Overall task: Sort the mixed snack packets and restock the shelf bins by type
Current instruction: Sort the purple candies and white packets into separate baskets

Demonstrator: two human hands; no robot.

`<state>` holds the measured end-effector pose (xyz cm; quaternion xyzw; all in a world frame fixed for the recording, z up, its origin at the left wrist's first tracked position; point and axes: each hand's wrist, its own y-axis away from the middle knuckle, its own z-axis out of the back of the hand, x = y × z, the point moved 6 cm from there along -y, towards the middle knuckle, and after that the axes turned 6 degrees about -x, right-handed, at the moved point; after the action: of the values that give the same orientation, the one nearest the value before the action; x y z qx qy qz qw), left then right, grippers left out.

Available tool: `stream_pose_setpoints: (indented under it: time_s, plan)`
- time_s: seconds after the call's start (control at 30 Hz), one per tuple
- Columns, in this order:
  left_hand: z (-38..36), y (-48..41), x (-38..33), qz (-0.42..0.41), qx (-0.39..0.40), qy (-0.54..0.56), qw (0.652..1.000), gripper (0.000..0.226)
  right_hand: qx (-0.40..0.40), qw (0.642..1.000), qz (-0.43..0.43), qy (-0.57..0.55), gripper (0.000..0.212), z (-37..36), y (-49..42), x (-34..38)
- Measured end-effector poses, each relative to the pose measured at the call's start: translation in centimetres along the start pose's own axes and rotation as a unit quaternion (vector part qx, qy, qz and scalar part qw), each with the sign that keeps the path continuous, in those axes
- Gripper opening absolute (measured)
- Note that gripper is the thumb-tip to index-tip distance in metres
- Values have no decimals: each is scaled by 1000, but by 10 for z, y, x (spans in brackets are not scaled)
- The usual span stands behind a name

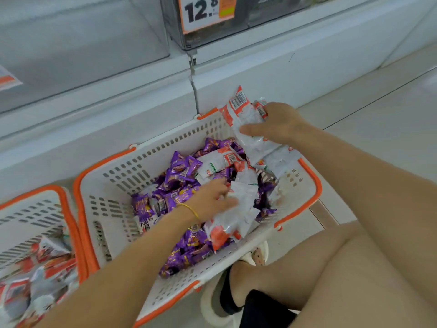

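Your right hand (276, 124) is gripping a bundle of red-and-white packets (243, 112) at 1 o'clock over the basket (142, 166). Your left hand (210, 197) is reaching onto loose ones at centre, its fingers blurred and grip unclear. They are looking light, crinkly and slippery: be pinching across flat faces.

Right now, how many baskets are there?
2. The middle basket is the one the left hand reaches into; the left basket is partly cut off at the edge. Others may be out of view.
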<state>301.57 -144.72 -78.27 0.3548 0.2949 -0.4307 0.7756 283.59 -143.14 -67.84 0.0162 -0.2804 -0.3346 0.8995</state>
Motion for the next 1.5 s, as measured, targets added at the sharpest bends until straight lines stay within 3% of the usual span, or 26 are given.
stream_pose_setpoints:
  time_s: [0.07,0.17,0.27,0.3,0.47,0.6,0.67,0.77,0.87,1.0,1.03,1.13,1.23,1.33,1.4,1.5]
  plan:
    - [-29,-12,-6,-15,39,-51,998,32,-2,1000,7,-6,36,0,-2,5]
    - [-44,-20,1,58,-5,-89,994,41,5,999,21,-36,33,-4,-4,12]
    - [-48,-19,13,106,5,-161,981,93,8,999,31,-37,42,-10,-5,16]
    - [-49,-19,18,114,16,-184,976,96,10,999,36,-34,42,-12,-6,17]
    - [-43,-13,23,91,-17,-265,960,56,33,998,57,-12,48,-20,-3,29]
    - [-30,4,26,118,-77,-154,978,44,51,996,69,-7,53,-35,1,45]
    - [-9,18,37,137,-120,-72,981,24,59,995,77,-29,41,-40,3,58]
    - [47,57,55,152,-199,45,967,28,63,992,96,-55,23,-42,14,89]
    - [128,131,82,166,-334,96,923,22,51,989,127,-57,22,-53,25,131]
    - [192,255,185,272,-472,190,817,24,98,975,190,-66,20,-94,64,209]
    - [191,281,210,320,-483,187,794,31,126,968,200,-83,11,-110,81,229]
    - [176,340,264,458,-482,139,734,44,202,946,222,-126,20,-176,130,287]
    - [162,369,293,518,-481,138,694,43,273,932,204,-122,25,-259,159,324]
    - [163,375,302,488,-471,185,711,39,298,933,190,-62,51,-316,168,345]
    - [174,376,300,456,-510,204,700,50,312,933,173,-51,69,-329,170,350]
    - [198,375,270,378,-617,182,665,45,292,932,206,-64,57,-308,167,344]
